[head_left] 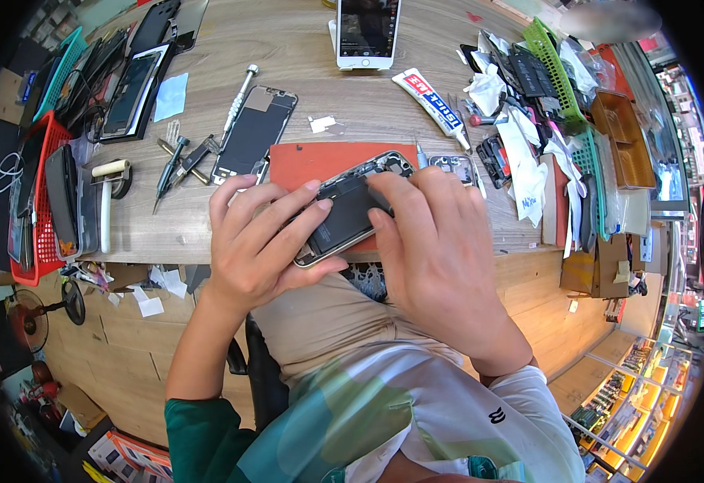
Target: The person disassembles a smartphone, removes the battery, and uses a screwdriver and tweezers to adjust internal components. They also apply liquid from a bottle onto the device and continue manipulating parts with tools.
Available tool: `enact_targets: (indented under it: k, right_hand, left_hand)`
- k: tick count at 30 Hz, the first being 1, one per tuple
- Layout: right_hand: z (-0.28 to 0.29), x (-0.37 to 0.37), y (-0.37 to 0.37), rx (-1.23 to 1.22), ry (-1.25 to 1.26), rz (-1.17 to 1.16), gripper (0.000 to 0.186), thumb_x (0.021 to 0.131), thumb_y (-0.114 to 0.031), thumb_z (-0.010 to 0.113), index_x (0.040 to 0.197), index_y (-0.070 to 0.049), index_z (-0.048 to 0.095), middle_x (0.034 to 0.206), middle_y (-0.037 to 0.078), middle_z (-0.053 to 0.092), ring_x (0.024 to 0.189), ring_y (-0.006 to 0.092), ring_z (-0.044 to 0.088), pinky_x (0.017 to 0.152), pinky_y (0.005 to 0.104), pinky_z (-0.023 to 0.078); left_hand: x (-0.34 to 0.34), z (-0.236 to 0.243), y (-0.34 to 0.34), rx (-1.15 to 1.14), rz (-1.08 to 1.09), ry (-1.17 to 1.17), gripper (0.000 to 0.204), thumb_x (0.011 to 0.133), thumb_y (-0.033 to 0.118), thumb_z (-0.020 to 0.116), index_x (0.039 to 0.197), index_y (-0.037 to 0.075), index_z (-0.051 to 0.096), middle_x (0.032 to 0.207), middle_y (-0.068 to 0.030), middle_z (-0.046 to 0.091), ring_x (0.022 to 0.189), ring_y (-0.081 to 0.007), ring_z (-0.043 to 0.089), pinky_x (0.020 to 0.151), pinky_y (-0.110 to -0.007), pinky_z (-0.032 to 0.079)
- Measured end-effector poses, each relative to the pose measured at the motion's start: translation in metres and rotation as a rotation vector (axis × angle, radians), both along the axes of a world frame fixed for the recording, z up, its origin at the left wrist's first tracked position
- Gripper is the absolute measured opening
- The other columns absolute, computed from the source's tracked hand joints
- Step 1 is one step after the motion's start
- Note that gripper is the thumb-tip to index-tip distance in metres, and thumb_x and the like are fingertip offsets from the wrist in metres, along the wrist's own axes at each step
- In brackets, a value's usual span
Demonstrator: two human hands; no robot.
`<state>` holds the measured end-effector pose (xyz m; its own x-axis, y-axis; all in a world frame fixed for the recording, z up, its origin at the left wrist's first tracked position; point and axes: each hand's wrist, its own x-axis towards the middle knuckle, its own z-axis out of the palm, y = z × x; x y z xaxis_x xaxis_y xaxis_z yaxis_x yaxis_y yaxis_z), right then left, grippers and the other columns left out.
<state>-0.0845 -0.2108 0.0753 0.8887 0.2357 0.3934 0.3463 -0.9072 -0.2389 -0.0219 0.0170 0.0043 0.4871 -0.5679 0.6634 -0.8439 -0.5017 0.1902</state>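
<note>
An opened smartphone body (352, 211) is tilted over the table's near edge, its black battery and inner parts facing up. My left hand (255, 241) grips it by the left side, with fingertips on the battery and the thumb along the lower edge. My right hand (441, 249) bends over the phone's right part. Its thumb and index finger come close together above the battery; what they pinch, if anything, is hidden. Beneath lies a red mat (300, 161). A detached phone screen panel (259, 133) rests beyond my left hand.
Screwdrivers (171, 173) lie at left near a red basket (46, 201). A glue tube (432, 105) sits right of the middle, and an upright white phone (366, 36) stands at the back. Tissues (521, 153), phone parts and a green basket (556, 72) crowd the right side.
</note>
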Motion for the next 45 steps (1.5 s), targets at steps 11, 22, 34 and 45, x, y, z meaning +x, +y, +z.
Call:
enact_targets:
  k: [11,22,34,45]
  right_hand:
    - [0.0006,-0.0016,-0.0021,-0.029,0.042,-0.023,0.031,0.098,-0.011,0.072,0.128,-0.004,0.065,0.104,0.011,0.059,0.094,0.0288,0.059,0.080,0.0417,0.041]
    - [-0.0037,-0.0017,-0.0030,0.001,-0.013,-0.004,0.030,0.097,-0.012,0.072,0.126,-0.004,0.065,0.100,0.009,0.057,0.092,0.0264,0.059,0.078,0.0415,0.042]
    - [-0.0020,-0.0075,-0.0025,-0.049,0.082,-0.048,0.034,0.097,-0.012,0.073,0.130,-0.006,0.066,0.100,0.009,0.057,0.092,0.0264,0.059,0.078,0.0412,0.041]
    - [0.0000,-0.0064,-0.0023,-0.013,0.026,-0.018,0.031,0.098,-0.012,0.074,0.129,-0.008,0.068,0.104,0.010,0.061,0.093,0.0288,0.059,0.082,0.0413,0.041]
  left_hand:
    - [-0.0004,-0.0023,0.0013,-0.004,-0.006,0.008,0.063,0.085,0.062,0.077,0.117,0.007,0.080,0.127,-0.0073,0.077,0.098,-0.0281,0.068,0.101,-0.050,0.047]
    - [-0.0008,-0.0022,0.0006,-0.006,-0.004,0.011,0.064,0.083,0.062,0.079,0.118,0.008,0.080,0.127,-0.0071,0.077,0.099,-0.0282,0.068,0.101,-0.050,0.047]
    - [-0.0014,-0.0016,0.0011,-0.007,-0.003,0.005,0.063,0.081,0.060,0.081,0.118,0.008,0.080,0.127,-0.0068,0.078,0.100,-0.0277,0.068,0.102,-0.050,0.047]
    - [-0.0008,-0.0023,0.0008,-0.006,-0.003,0.006,0.062,0.082,0.060,0.081,0.118,0.009,0.080,0.128,-0.0065,0.078,0.100,-0.0278,0.068,0.101,-0.051,0.047]
